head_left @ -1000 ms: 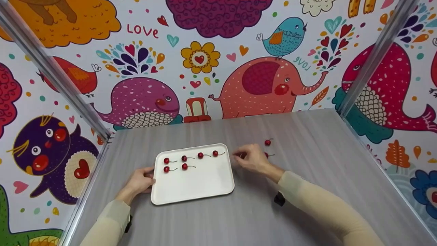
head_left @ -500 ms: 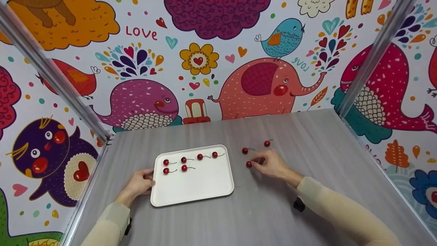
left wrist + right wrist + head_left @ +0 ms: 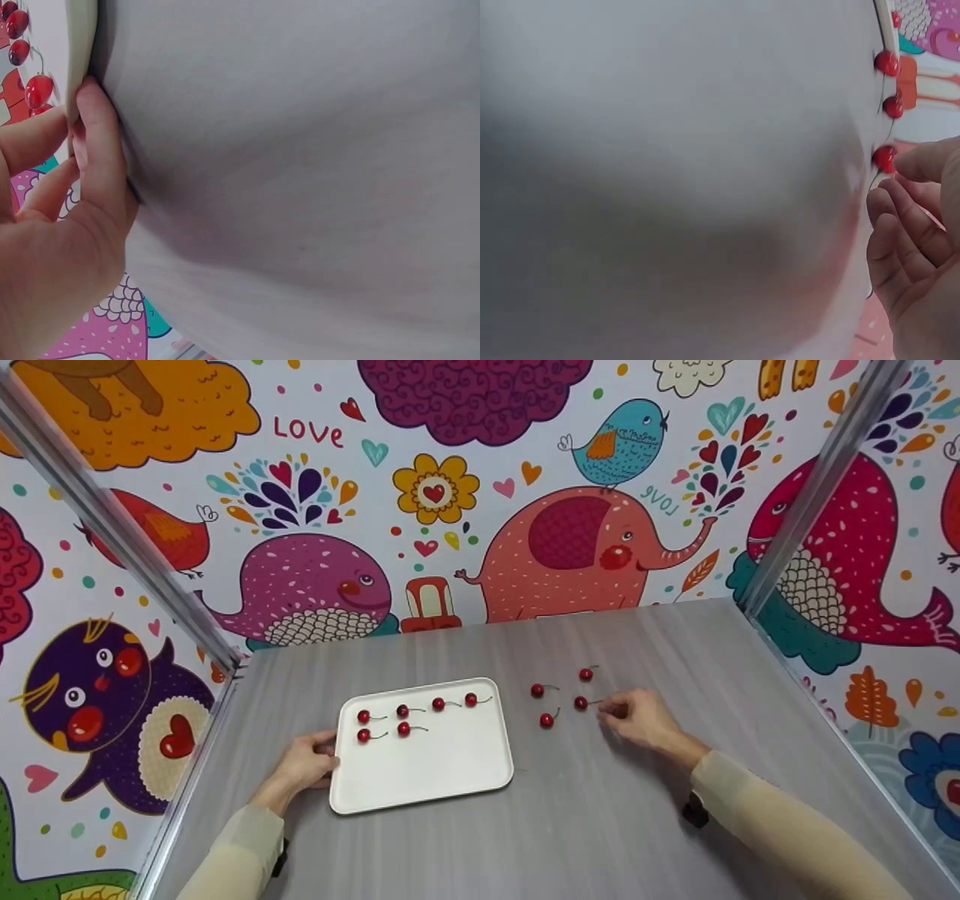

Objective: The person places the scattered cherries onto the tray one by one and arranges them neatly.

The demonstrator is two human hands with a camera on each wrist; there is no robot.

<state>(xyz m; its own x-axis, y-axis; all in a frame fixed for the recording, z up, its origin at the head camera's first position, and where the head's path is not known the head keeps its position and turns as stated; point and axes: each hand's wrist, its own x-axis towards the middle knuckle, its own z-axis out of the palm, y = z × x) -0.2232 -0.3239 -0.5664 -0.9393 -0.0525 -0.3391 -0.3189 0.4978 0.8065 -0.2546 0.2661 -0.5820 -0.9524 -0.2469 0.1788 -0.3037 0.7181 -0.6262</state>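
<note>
Soft, even light falls on the white, round-cornered rectangular tray (image 3: pixel 420 761), leaving a thin shadow along its near edge and glints on the round, glossy red cherries (image 3: pixel 547 721) to its right. Beside my bare left hand (image 3: pixel 67 232), at the tray's left edge, shadow spreads broadly. My right-wrist view blurs the grey, streaked tabletop (image 3: pixel 667 172).

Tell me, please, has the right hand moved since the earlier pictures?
Yes, rightward. Against the printed elephant in the head view, the right hand went from below its ear to below its face.
</note>
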